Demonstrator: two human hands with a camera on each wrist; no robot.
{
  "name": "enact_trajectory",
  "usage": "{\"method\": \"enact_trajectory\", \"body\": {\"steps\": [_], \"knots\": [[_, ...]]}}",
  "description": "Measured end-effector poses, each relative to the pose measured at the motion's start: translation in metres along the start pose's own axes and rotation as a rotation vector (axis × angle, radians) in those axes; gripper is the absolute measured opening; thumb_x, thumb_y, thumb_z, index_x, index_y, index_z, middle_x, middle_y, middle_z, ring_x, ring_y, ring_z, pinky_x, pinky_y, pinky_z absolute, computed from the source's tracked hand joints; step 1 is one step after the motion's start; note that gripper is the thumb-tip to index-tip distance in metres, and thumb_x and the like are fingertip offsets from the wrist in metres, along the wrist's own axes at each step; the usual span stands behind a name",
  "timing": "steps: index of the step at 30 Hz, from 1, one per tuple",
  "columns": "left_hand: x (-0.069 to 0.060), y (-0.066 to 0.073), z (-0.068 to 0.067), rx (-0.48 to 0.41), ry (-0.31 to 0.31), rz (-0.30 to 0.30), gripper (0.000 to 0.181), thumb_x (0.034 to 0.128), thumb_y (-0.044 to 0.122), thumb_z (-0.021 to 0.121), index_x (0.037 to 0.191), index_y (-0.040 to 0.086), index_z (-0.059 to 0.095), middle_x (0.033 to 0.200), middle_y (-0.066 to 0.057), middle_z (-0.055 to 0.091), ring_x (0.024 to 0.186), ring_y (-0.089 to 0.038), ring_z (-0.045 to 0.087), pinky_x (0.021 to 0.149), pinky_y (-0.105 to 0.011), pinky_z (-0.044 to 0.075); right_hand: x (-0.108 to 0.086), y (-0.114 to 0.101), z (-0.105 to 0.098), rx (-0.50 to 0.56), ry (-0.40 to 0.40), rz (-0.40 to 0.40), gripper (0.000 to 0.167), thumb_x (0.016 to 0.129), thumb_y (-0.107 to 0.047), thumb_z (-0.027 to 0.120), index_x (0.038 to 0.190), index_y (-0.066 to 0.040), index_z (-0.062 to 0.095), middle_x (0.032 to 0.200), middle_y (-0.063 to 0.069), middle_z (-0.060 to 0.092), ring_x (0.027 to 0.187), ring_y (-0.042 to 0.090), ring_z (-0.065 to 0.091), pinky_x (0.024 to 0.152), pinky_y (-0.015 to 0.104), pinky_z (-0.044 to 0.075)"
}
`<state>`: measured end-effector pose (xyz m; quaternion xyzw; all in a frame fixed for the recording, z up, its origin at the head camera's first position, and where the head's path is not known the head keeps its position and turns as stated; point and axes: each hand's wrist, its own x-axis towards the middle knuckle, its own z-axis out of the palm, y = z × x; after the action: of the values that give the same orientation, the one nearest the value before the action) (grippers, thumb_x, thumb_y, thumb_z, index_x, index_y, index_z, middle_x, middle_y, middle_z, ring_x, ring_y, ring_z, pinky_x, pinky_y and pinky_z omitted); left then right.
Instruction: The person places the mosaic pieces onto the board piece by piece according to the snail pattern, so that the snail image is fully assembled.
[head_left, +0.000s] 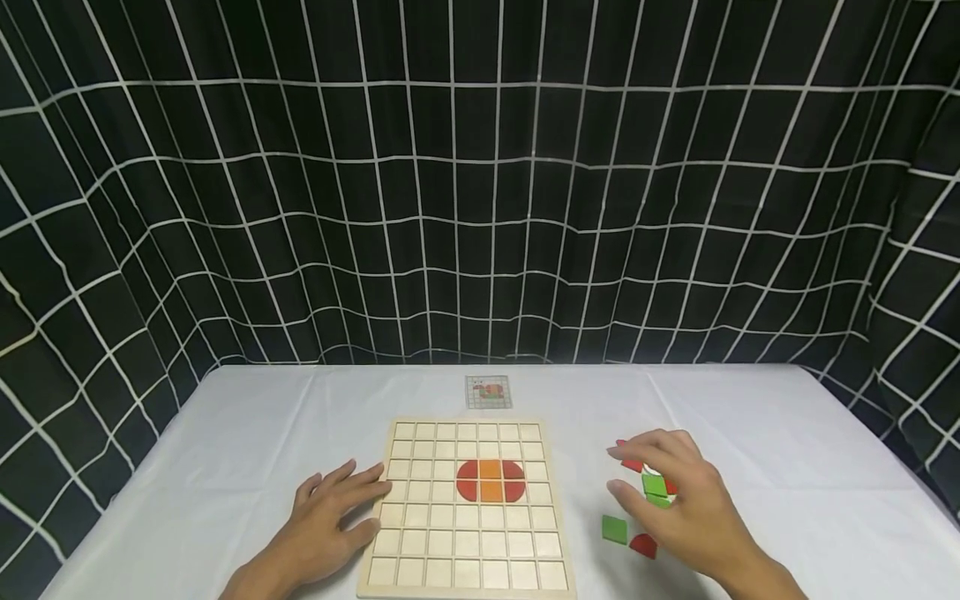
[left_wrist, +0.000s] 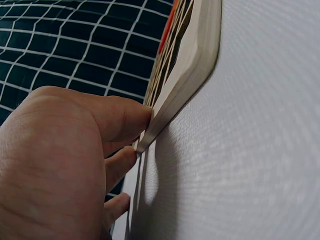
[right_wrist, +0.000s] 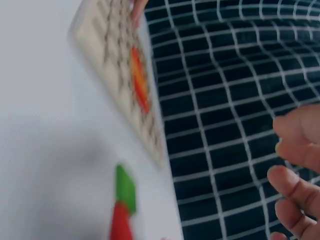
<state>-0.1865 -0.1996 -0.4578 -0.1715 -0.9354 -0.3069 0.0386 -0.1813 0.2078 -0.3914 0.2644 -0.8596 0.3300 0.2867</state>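
A pale wooden grid board lies on the table. Two orange square tiles sit in its cells, flanked by red rounded tiles. My left hand rests fingertips and thumb against the board's left edge; the left wrist view shows the thumb at the board's rim. Over loose tiles to the right of the board hovers my right hand, thumb and fingers apart, holding nothing. A green square tile and a red rounded tile lie below it; other green tiles are partly hidden behind it.
A small picture card with a coloured pattern lies beyond the board's far edge. The white-covered table ends at a black curtain with white grid lines, which stands behind and on both sides.
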Motion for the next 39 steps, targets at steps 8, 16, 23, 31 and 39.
{"method": "enact_trajectory", "body": {"steps": [8,16,23,31,39], "knots": [[0.0,0.0,0.0,0.004,0.004,0.001,0.038,0.0867,0.021,0.067,0.125,0.019,0.066,0.142,0.002,0.049,0.138,-0.032,0.029,0.108,-0.059,0.006,-0.029,0.029,-0.008,0.001,-0.1,0.024,0.051,0.066,0.006,0.08,0.107,-0.023,0.071,0.103,-0.012,0.061,0.098,0.006,0.046,0.083,0.011,0.037],[0.001,0.001,0.003,0.002,-0.004,-0.007,0.039,0.0867,0.02,0.067,0.125,0.019,0.066,0.142,0.002,0.05,0.139,-0.031,0.029,0.108,-0.058,0.005,-0.048,0.046,-0.003,-0.087,-0.383,0.166,0.048,0.067,-0.01,0.08,0.108,-0.032,0.07,0.104,-0.023,0.057,0.1,0.005,0.044,0.082,0.035,0.042],[0.0,0.001,0.001,0.015,-0.006,-0.014,0.039,0.0869,0.019,0.067,0.126,0.017,0.065,0.143,0.001,0.049,0.139,-0.032,0.028,0.108,-0.057,0.005,-0.05,0.051,0.001,-0.168,-0.413,0.111,0.037,0.074,-0.014,0.08,0.105,-0.032,0.071,0.098,-0.027,0.055,0.098,0.005,0.043,0.081,0.036,0.037],[0.0,-0.001,0.001,0.005,-0.008,-0.015,0.038,0.0866,0.018,0.067,0.125,0.017,0.066,0.143,0.0,0.049,0.139,-0.032,0.028,0.108,-0.058,0.005,-0.047,0.051,0.004,-0.239,-0.424,0.198,0.027,0.078,-0.042,0.079,0.1,-0.028,0.071,0.085,-0.029,0.052,0.088,0.005,0.044,0.079,0.039,0.038],[-0.001,-0.001,0.001,0.006,-0.008,-0.005,0.039,0.0864,0.018,0.067,0.125,0.017,0.066,0.143,0.0,0.049,0.139,-0.032,0.029,0.108,-0.057,0.005,-0.05,0.05,0.004,-0.268,-0.414,0.16,0.017,0.078,-0.025,0.08,0.093,-0.027,0.072,0.086,-0.028,0.051,0.089,0.003,0.044,0.076,0.035,0.039]]}}
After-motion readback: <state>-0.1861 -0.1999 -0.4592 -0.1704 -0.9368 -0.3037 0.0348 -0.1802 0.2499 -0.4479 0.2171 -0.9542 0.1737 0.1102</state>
